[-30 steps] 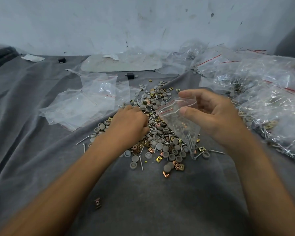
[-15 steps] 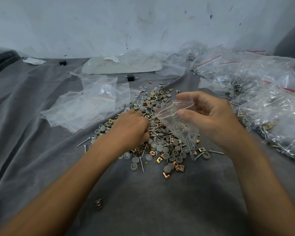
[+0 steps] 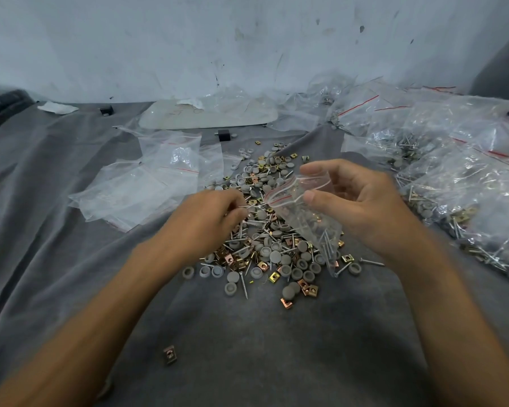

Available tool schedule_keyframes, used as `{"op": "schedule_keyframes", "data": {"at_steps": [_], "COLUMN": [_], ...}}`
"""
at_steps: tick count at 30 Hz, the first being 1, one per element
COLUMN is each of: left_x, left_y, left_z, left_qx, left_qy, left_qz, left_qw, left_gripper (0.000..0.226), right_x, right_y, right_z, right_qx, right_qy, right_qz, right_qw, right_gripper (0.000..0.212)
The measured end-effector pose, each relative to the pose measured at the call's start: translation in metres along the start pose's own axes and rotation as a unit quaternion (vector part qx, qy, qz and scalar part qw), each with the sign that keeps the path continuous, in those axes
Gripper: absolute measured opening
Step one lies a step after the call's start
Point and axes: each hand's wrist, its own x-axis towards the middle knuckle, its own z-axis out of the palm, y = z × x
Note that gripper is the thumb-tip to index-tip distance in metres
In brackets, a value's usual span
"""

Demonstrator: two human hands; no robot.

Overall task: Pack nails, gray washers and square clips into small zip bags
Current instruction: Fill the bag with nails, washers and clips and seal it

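Head view, stock at the packing spot:

- Right hand (image 3: 362, 207): thumb and forefinger pinch the mouth of a small clear plastic zip bag (image 3: 306, 221) with a red seal line. The mouth is held spread and turned toward the other hand, apparently so parts can go straight in. The bag hangs slanting down from the grip, with its lower end just over the heap.
- Bag contents: round gray washers and several thin steel nails, settled toward the lower end. Whether any clips are inside cannot be told.
- Left hand (image 3: 209, 218): fingers curled, pinching a thin silver nail (image 3: 252, 207) with its free end aimed at the bag mouth and just short of it. Judged step: feeding this nail in.
- Hands are near each other but not touching.
- Loose heap (image 3: 265, 242) between and just below both hands: round gray plastic washers (image 3: 275, 256), brass-coloured square metal clips (image 3: 274, 277) and slim steel nails (image 3: 244, 282) mixed together, close under the picking hand.
- Wrinkled gray cloth (image 3: 247, 362) lies under everything.
- Empty clear zip bags (image 3: 147, 186) lie flat beyond the left hand, presumably the supply.
- Filled clear bags (image 3: 467, 183) are piled outside the right hand, probably finished packs.
- One stray square clip (image 3: 170, 354) lies alone beside the left forearm, well apart from the heap.
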Motion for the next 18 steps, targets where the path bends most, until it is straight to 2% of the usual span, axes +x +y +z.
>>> {"op": "schedule_keyframes", "data": {"at_steps": [4,12,15,18], "left_x": [-0.002,-0.007,-0.006,-0.006], "left_y": [-0.004,-0.005,0.005,0.024], "left_z": [-0.007,-0.013,-0.021,-0.034], "left_qx": [-0.078,-0.143,-0.174,-0.183], "left_qy": [0.001,0.054,0.091,0.078], "left_qz": [-0.018,-0.038,-0.005,0.056], "left_qw": [0.997,0.988,0.981,0.978], "left_gripper": [0.028,0.023,0.024,0.02], "right_x": [0.0,0.0,-0.001,-0.002], "right_y": [0.001,-0.001,-0.003,-0.005], "right_z": [0.0,0.001,0.001,0.002], "right_qx": [-0.002,0.001,-0.005,-0.012], "right_qy": [-0.004,-0.01,-0.016,-0.018], "right_qz": [0.001,0.011,0.014,0.016], "right_qw": [1.0,1.0,1.0,1.0], "right_gripper": [0.033,0.029,0.029,0.03]}}
